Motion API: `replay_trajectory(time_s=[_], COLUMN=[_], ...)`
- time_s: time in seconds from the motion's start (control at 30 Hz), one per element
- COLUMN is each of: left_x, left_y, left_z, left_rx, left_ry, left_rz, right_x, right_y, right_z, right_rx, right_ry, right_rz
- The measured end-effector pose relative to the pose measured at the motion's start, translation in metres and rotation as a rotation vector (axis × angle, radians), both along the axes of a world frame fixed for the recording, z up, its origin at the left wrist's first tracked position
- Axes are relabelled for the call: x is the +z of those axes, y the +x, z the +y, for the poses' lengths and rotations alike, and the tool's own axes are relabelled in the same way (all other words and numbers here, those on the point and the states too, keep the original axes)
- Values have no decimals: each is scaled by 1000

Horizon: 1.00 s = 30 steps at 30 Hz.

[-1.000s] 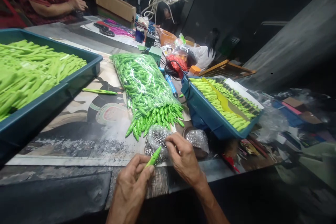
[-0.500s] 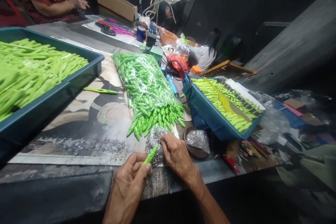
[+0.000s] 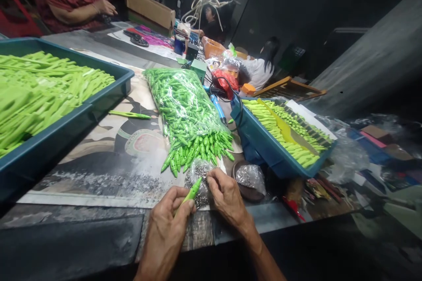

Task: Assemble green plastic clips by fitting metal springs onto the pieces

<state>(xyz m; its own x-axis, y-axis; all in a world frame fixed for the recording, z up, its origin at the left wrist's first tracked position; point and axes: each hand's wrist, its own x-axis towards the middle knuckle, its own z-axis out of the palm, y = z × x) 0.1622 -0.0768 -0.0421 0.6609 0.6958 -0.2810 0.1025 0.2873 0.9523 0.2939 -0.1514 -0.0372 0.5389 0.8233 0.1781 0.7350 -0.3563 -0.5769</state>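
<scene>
Lime-green plastic pieces, teal plastic tray

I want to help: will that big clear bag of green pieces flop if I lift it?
It would probably sag and shift, because the bag is full of loose green pieces, not anything stiff. Its thin, shiny plastic may feel slippery. The near end looks open, with pieces poking out, so some might spill.

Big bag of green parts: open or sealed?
Open: at its near end the clear plastic bag ends, and green plastic parts stick out uncovered.
</scene>
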Motion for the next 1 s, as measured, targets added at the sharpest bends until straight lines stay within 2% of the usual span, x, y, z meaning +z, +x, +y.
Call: replay_trajectory(time_s=[0.27,0.53,0.83,1.0], left_x=[5,2,-1,-3], left_y=[4,7,8,5], left_z=[-1,-1,-2,-3], left_rx=[-15,-19,-52,-54], left_ry=[40,59,137,208], left_rz=[-1,12,-8,38], right_x=[-3,4,14,16], right_y=[1,0,-25,-32], right_z=[-1,-5,-5,-7], right_rx=[-39,-69,-21,-78], right_ry=[75,165,300,319], right_rz=[143,341,659,614])
